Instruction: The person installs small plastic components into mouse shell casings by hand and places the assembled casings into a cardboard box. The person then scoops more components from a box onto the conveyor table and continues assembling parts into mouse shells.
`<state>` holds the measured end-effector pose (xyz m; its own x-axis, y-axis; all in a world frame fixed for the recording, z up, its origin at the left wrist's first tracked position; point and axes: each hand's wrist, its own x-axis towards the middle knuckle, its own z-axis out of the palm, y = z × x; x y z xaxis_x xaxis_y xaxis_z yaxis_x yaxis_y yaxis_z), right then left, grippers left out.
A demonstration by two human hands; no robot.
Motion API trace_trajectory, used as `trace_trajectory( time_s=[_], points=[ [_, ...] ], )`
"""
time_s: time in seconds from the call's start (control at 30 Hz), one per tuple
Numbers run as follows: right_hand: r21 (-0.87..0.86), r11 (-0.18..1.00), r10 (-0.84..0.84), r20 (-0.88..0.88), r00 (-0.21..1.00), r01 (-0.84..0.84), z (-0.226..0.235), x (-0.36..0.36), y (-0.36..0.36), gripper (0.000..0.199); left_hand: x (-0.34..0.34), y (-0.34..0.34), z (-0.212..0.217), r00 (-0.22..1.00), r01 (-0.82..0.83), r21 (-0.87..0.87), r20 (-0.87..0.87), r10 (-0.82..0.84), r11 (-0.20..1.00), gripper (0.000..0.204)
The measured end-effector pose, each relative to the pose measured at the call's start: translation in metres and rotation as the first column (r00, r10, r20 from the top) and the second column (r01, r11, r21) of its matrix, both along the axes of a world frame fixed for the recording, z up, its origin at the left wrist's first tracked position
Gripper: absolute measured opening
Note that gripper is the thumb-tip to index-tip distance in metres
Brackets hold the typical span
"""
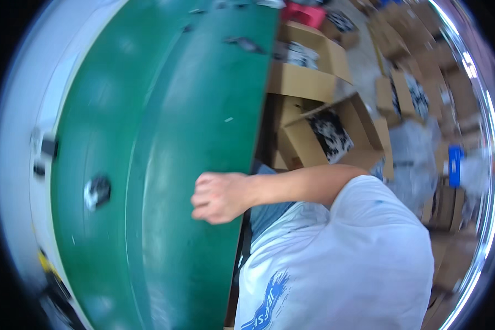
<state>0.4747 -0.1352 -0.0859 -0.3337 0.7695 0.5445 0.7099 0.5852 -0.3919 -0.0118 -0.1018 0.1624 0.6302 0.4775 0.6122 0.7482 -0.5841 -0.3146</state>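
My right hand [220, 198] hangs over the near edge of a long green tabletop [176, 247]. Its fingers are curled into a fist; whatever they hold, if anything, is hidden. The bare forearm reaches in from the white-shirted shoulder at the right. My left hand is out of view. On the green surface beyond the fist sits a small black and silvery-white object [97, 192], too blurred to name. A tiny pale scrap [229, 119] lies farther up the tabletop.
Small dark pieces [245, 44] lie at the top end of the tabletop. Beside its near edge stand open cartons, one with black-and-white contents [331, 135], another with pale contents [302, 55]. Clear plastic bags [410, 154] and a blue box [455, 165] are among stacked cartons at right.
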Motion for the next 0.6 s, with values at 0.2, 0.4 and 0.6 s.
trace_trajectory(
  time_s=[0.2,0.4,0.6],
  points=[
    [0.136,0.965,-0.172,-0.325,0.93,0.226,-0.012,0.008,-0.033,0.008,0.187,0.065,-0.068,0.923,0.321,-0.654,0.377,-0.072,0.685,0.049],
    [-0.045,0.598,-0.646,-0.618,0.449,0.8,-0.049,0.129,-0.176,0.007,0.355,0.033,-0.121,0.779,0.562,-0.753,0.343,-0.525,0.342,0.052],
    [-0.575,-0.426,-0.905,0.279,-0.321,0.699,-0.269,0.26,-0.383,0.063,0.492,-0.032,-0.194,0.637,0.533,-0.839,0.484,-0.601,-0.111,0.055]
  ],
)
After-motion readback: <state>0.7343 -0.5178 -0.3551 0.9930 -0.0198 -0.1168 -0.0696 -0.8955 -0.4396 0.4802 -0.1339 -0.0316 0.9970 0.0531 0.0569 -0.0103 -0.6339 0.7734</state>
